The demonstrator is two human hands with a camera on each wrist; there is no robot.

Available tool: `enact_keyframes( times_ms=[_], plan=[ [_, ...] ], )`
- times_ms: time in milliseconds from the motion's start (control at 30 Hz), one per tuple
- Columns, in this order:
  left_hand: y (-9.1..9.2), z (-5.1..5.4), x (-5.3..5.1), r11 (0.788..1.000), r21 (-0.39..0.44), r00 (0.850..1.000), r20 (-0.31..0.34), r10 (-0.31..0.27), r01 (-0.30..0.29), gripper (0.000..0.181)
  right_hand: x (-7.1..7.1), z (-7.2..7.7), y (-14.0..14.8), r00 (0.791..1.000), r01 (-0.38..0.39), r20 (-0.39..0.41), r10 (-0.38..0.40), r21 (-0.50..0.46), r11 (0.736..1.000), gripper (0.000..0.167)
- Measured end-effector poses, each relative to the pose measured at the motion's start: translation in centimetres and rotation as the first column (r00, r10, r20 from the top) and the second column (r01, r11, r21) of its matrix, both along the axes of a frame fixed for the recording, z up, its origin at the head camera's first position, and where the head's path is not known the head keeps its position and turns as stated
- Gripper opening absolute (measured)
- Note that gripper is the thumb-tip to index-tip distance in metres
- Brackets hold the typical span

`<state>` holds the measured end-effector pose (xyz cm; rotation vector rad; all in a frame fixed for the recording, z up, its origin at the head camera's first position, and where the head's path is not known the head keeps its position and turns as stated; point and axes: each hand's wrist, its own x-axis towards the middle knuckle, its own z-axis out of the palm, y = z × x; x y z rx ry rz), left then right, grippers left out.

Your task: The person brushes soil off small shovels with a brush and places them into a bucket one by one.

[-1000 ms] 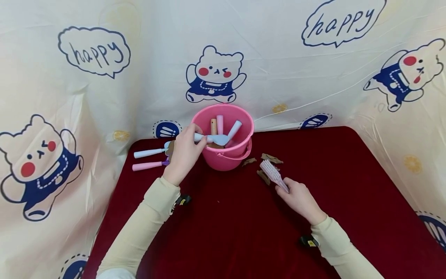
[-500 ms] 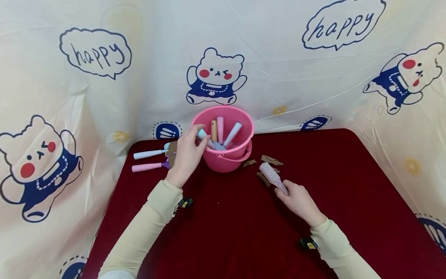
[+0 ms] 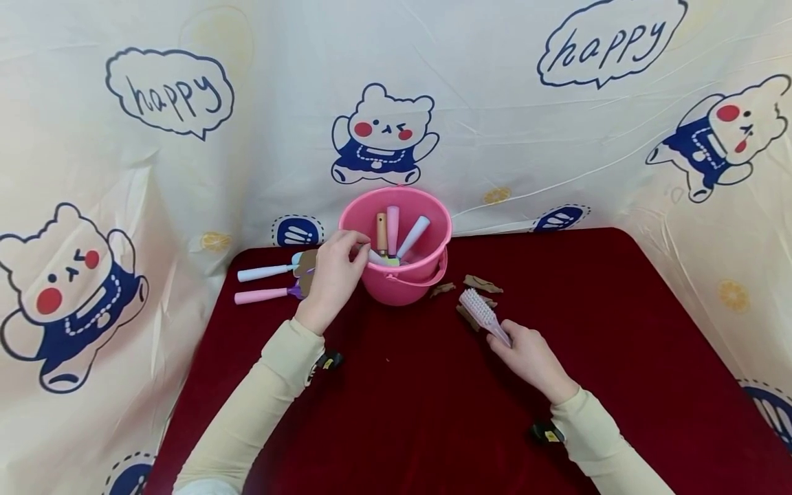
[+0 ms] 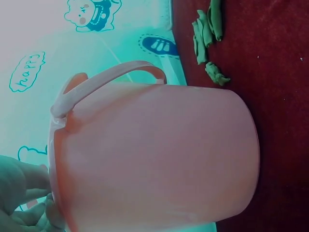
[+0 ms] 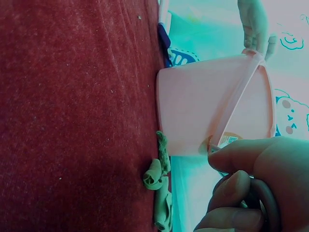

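A pale backdrop (image 3: 495,130) printed with bears and "happy" bubbles rises behind my counter (image 3: 402,419) and folds round its left and right sides. Dark red cloth covers the counter; its back edge meets the backdrop and its back corners are rounded. The broadest room for moving is the cloth between my forearms and on past my right hand to the right edge.

The pink bucket (image 3: 394,290) stands upright near the back edge, its handle swung down against the front. My left hand (image 3: 330,278) is at the bucket's left rim, thumb and fingers bent over a pale handle (image 3: 377,258) inside; I cannot tell whether they pinch it. My right hand (image 3: 529,354), well apart, is clamped round the brush.

Just left of my left hand, near the left edge, lie a blue trowel (image 3: 265,273) and a pink-handled trowel (image 3: 262,295), side by side, brown stuff on their blades. The brush (image 3: 478,308) points away from me, bristles showing, right of the bucket.

Inside the bucket lean a pale blue handle (image 3: 413,236), a pink handle (image 3: 392,225) and a wooden handle (image 3: 381,230). Smallest are the brown scraps (image 3: 484,284), between the bucket and the open right of the cloth, some partly under the brush from my viewpoint.
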<state>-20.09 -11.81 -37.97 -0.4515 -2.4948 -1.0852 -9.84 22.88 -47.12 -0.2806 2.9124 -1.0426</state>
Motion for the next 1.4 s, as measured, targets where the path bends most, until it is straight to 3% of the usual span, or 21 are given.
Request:
enact_keyframes(
  times_ms=[267, 533, 633, 800, 933, 1067, 1200, 1400],
  plan=[
    [-1.7, -1.1, -0.2, 0.999, 0.047, 0.997, -0.067, 0.026, -0.023, 0.017, -0.1, -0.4, -0.1, 1.0, 0.002, 0.009, -0.002, -0.003, 1.0, 0.023],
    [-6.0, -3.4, -0.6, 0.998, 0.064, 0.988, -0.153, -0.01, 0.02, 0.013, -0.2, -0.5, -0.1, 1.0, 0.001, 0.018, -0.001, -0.007, 1.0, 0.022],
    [-8.0, -4.4, -0.8, 1.0, 0.019, 0.992, -0.122, -0.01, 0.013, 0.012, -0.2, -0.4, -0.2, 1.0, 0.001, 0.019, -0.001, -0.005, 1.0, 0.022],
    [-11.3, -6.6, -1.6, 0.991, -0.134, 0.999, -0.043, -0.02, 0.014, 0.012, -0.3, 0.0, -0.5, 1.0, -0.002, 0.01, 0.002, -0.012, 1.0, 0.021],
    [-13.7, -8.6, -2.3, 0.978, -0.208, 1.0, -0.011, 0.014, -0.016, 0.014, -0.3, 0.0, -0.6, 1.0, -0.003, -0.003, 0.003, -0.016, 1.0, 0.021],
    [-15.7, -10.1, -2.3, 0.964, -0.255, 0.997, -0.011, 0.077, -0.077, 0.017, -0.1, -0.1, -0.7, 1.0, -0.009, -0.003, 0.009, -0.022, 1.0, 0.022],
    [-17.0, -11.2, -2.0, 0.942, -0.311, 0.991, 0.001, 0.135, -0.128, 0.021, -0.1, -0.3, -0.6, 1.0, -0.02, -0.006, 0.02, -0.024, 1.0, 0.024],
    [-17.9, -11.8, -1.8, 0.908, -0.393, 0.977, 0.09, 0.195, -0.145, 0.023, -0.1, -0.5, -0.6, 0.999, -0.026, 0.023, 0.026, -0.025, 0.999, 0.031]
  ],
)
